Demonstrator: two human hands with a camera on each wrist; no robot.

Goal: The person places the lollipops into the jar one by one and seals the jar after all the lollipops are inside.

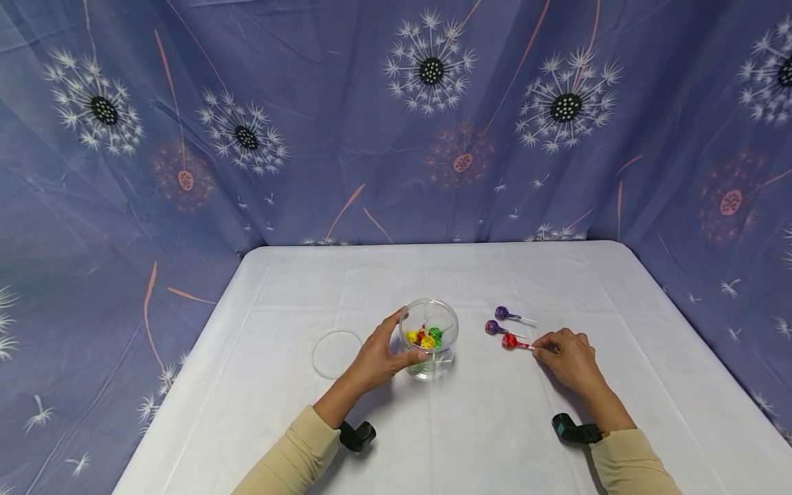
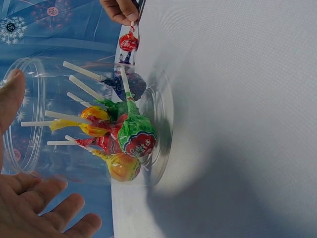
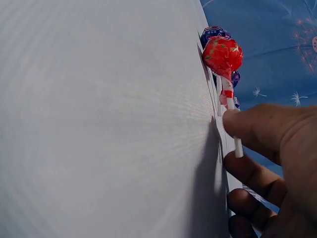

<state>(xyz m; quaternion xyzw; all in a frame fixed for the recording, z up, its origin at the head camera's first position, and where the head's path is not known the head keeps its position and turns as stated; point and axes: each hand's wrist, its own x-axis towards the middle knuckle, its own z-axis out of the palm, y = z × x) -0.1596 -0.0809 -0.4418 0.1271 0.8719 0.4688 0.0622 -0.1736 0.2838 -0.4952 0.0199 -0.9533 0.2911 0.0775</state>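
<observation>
My left hand (image 1: 380,354) holds a clear plastic jar (image 1: 428,371) near its rim, thumb on one side and fingers on the other. Inside the jar lie several wrapped lollipops, among them a green one (image 2: 137,134), a yellow one (image 2: 124,167) and a dark blue one (image 2: 130,87), sticks pointing toward the mouth. To the right, my right hand (image 1: 570,359) pinches the white stick of a red lollipop (image 3: 223,53) between thumb and index finger. Its red head is close over the cloth. Just beyond it are two purple lollipops, one farther back (image 1: 502,313) and one nearer (image 1: 492,328).
A clear round lid (image 1: 315,361) lies left of the jar, partly behind my left hand. White cloth covers the table (image 1: 482,426). A blue curtain with dandelion prints (image 1: 371,137) hangs behind the table and along both sides.
</observation>
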